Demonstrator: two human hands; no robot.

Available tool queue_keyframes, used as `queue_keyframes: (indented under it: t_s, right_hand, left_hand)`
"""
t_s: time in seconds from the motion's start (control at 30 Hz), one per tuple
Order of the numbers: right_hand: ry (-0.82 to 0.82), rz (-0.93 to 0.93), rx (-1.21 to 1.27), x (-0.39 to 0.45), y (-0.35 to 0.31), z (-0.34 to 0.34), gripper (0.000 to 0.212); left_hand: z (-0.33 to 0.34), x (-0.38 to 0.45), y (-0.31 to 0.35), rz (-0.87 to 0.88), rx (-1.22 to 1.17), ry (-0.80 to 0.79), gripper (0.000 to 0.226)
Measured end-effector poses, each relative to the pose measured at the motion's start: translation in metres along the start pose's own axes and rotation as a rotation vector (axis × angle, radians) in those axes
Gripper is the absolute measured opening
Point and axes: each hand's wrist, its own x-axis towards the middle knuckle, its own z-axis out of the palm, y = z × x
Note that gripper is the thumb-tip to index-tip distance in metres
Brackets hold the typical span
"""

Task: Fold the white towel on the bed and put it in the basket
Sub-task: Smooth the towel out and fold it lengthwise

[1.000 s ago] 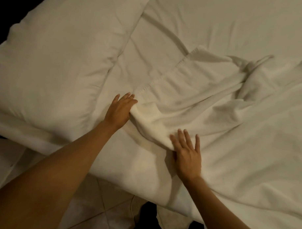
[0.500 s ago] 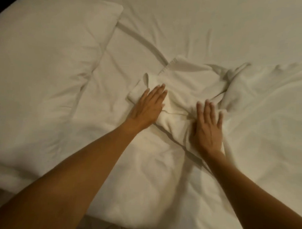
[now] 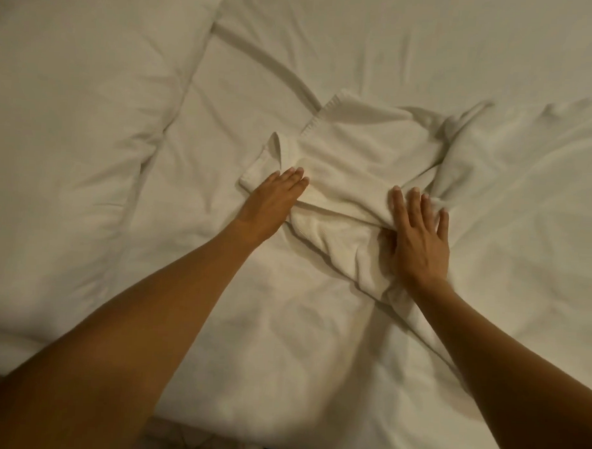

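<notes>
**First fold laid, basket not in sight**

White bed sheet [image 3: 411, 50] fills nearly the whole view, with a pillow [image 3: 77, 92] at the upper left and a strip of floor showing at the bottom edge. On the bed, between the person's two hands, lies the white towel [image 3: 353, 166], its stitched hem visible at the far corner. One fold looks to be made: the near-left part is turned over onto the rest. The right side is bunched and rumpled, and a tail trails toward the near edge of the bed.

The left hand [image 3: 275, 196] rests flat on the folded corner, fingers straight and together, gripping nothing. The right hand [image 3: 418, 235] lies flat with fingers spread on the towel's right part; its thumb is partly hidden under a ridge of cloth, so a pinch cannot be ruled out.

Judging by this, the work is early: the towel needs smoothing, further folds, then carrying to the basket, which is nowhere in view.
</notes>
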Motion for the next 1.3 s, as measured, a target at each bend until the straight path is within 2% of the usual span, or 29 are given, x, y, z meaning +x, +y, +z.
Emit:
queue_keyframes:
  t_s: [0.13,0.27,0.33,0.4,0.5,0.6,0.67,0.8,0.9,0.97,1.07,1.23,1.3]
  right_hand:
    - [0.06,-0.079,-0.057,-0.001,-0.014,-0.015,0.085]
    - [0.088,-0.236,-0.033,-0.019,-0.039,-0.02,0.084]
    - [0.082,-0.273,0.008,-0.043,-0.057,-0.016,0.079]
    - [-0.019,-0.228,0.114,-0.078,-0.074,-0.01,0.077]
    - [-0.261,-0.25,0.242,-0.135,-0.098,-0.004,0.077]
    - [-0.409,-0.314,0.267,-0.179,-0.116,-0.001,0.07]
    - [-0.47,-0.343,0.253,-0.201,-0.123,-0.002,0.063]
    - [-0.534,-0.4,0.245,-0.228,-0.121,0.005,0.073]
    - [-0.556,-0.404,0.198,-0.229,-0.12,0.011,0.067]
    - [-0.528,-0.377,0.21,-0.224,-0.124,0.01,0.066]
    - [-0.449,-0.345,0.211,-0.214,-0.13,0.008,0.065]
    - [-0.468,-0.288,0.107,-0.206,-0.134,0.021,0.066]
    - [-0.462,-0.286,0.112,-0.205,-0.133,0.022,0.064]
  left_hand:
    - [-0.004,-0.035,-0.025,0.029,-0.026,0.202,0.075]
    - [-0.016,-0.073,-0.043,-0.017,-0.002,0.18,0.079]
    - [-0.023,-0.093,-0.049,0.016,0.057,0.191,0.07]
    - [-0.028,-0.123,-0.06,0.071,0.142,0.171,0.054]
    - [-0.027,-0.179,-0.074,0.124,0.255,0.091,0.048]
    - [-0.024,-0.241,-0.075,0.137,0.216,-0.046,0.058]
    - [-0.028,-0.277,-0.067,0.085,0.18,-0.1,0.051]
    - [-0.024,-0.322,-0.047,-0.001,0.079,-0.212,0.061]
    - [-0.011,-0.335,-0.035,-0.164,-0.046,-0.279,0.061]
    - [-0.008,-0.329,-0.029,-0.254,-0.124,-0.241,0.065]
    - [-0.008,-0.305,-0.02,-0.271,-0.113,-0.186,0.072]
    - [0.005,-0.278,-0.014,-0.349,-0.089,-0.304,0.078]
    - [0.004,-0.273,-0.011,-0.356,-0.054,-0.272,0.075]
